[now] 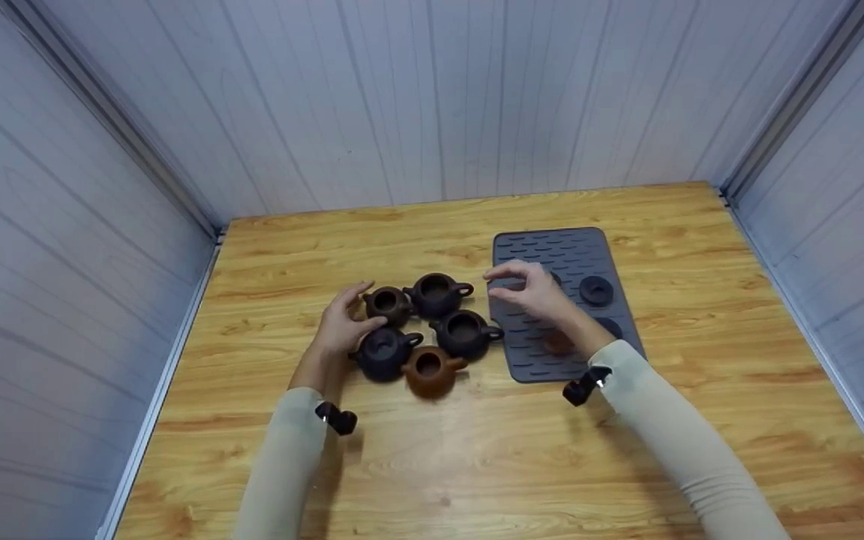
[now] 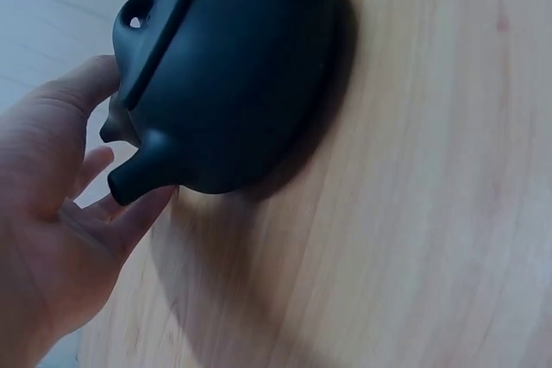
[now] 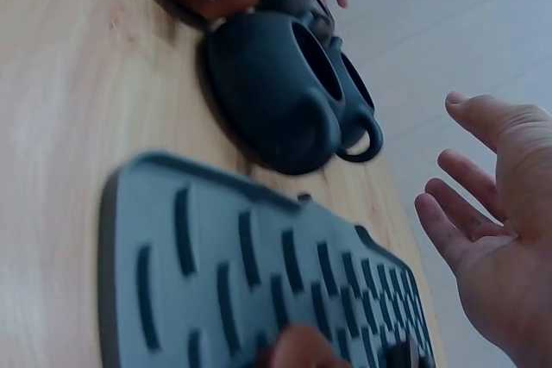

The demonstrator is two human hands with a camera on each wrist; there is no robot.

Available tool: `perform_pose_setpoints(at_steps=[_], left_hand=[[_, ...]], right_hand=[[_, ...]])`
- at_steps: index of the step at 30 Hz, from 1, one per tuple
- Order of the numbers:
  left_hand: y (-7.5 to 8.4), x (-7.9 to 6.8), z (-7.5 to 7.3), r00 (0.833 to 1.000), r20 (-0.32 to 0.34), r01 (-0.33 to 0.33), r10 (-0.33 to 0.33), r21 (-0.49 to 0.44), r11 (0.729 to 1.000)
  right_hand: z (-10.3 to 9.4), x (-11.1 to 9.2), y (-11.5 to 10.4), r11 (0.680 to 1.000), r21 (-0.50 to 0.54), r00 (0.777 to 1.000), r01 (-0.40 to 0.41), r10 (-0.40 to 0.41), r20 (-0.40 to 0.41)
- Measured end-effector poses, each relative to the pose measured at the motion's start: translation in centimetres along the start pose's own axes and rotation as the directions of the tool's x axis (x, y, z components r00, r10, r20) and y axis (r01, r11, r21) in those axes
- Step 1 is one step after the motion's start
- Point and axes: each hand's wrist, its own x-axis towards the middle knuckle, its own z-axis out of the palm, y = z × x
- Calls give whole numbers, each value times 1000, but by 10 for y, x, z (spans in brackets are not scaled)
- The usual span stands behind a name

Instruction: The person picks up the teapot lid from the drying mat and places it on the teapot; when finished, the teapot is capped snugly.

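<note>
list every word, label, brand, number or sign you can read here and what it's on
None: no readable text or sign shows in any view.
The teapots, lids and grey mat show no lettering.
The black wrist devices are too small to tell whether they carry markings.

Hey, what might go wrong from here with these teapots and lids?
The small dark teapot stands crowded; the left hand might knock it into the other teapots.
The black teapot's lid sits near that hand's thumb and might get bumped.
The right forearm, above the mat, might brush a loose lid.
</note>
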Motion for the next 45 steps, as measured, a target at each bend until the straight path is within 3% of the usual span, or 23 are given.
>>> perform_pose_setpoints(at_steps=[7,18,25,31,38,45], left_hand=[[0,4,6,999,-15,32,-33,-78,996],[-1,6,9,999,-26,44,-45,-51,998],[-4,7,9,998,-24,64,-65,-66,996],[-3,6,9,999,-26,39,-41,-56,998],[-3,5,8,999,-24,47,-49,-53,997],[-3,6,9,998,-26,56,-57,-55,997]], right_hand=[[-25,-3,8,997,-64,998,-42,39,-38],[-53,-12,24,991,-108,990,-80,66,-126],[-57,-16,39,984,-149,984,-93,67,-167],[-55,-19,49,973,-188,975,-136,98,-199],[-52,-22,54,964,-183,965,-194,154,-213],[-51,-21,58,956,-211,963,-203,155,-221]])
